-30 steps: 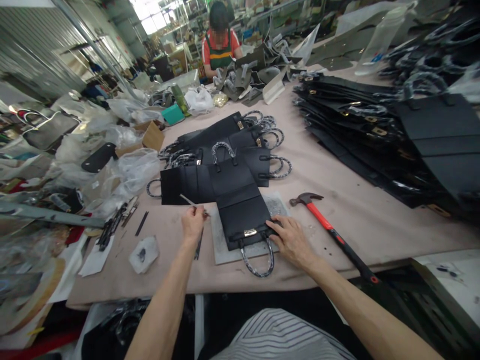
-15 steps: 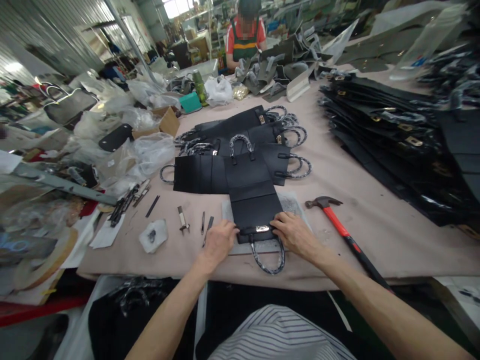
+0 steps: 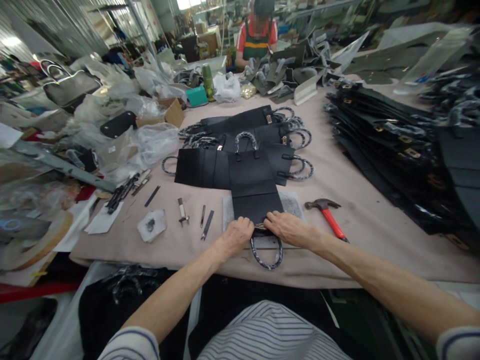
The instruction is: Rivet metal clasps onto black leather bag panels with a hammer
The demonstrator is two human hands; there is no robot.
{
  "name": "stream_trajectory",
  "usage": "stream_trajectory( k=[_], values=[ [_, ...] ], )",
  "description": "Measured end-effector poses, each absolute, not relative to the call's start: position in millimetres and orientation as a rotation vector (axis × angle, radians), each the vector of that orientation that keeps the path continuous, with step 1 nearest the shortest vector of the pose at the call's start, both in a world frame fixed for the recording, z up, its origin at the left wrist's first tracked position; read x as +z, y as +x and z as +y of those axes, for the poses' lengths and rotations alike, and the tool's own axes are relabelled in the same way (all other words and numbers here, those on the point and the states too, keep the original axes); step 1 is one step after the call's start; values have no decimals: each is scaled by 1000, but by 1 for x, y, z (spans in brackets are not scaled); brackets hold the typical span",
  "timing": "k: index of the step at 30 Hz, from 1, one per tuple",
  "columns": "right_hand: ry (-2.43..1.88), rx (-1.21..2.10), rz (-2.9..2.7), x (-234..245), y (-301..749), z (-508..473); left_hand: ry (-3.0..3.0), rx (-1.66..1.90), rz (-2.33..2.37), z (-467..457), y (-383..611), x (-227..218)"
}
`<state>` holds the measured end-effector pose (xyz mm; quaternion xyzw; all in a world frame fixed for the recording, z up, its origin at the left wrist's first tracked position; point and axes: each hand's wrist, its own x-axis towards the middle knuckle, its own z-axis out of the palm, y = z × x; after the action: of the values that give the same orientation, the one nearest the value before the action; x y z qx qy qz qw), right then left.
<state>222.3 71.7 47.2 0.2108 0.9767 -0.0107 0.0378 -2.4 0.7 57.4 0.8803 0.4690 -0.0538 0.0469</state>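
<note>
A flat black bag panel (image 3: 255, 192) lies on a grey pad (image 3: 290, 202) near the table's front edge, its wrapped loop handle (image 3: 266, 252) hanging toward me. My left hand (image 3: 238, 235) and my right hand (image 3: 287, 227) meet at the panel's near edge, fingers curled over the metal clasp, which is almost hidden. Both hands press on or grip that edge.
A red-handled hammer (image 3: 328, 215) lies right of the pad. Small hand tools (image 3: 182, 212) and a plastic packet (image 3: 151, 225) lie to the left. More black panels (image 3: 240, 132) are spread behind, a tall stack (image 3: 397, 140) at right. Another person (image 3: 258, 37) works at the far end.
My left hand put down a thin tool and moved right to the panel's near edge. Both hands closed in over the clasp. The view shifted slightly.
</note>
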Motion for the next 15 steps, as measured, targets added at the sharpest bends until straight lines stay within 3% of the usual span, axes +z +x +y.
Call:
stream_trajectory(
  k=[5, 10, 15],
  values=[
    [737, -286, 3041, 48, 242, 75, 2741, 54, 1313, -4, -29, 40],
    [529, -460, 3164, 39, 264, 74, 2872, 282, 1028, -3, -51, 29],
    [681, -539, 3299, 25, 272, 58, 2840, 359, 1174, -10, -46, 20]
  ],
)
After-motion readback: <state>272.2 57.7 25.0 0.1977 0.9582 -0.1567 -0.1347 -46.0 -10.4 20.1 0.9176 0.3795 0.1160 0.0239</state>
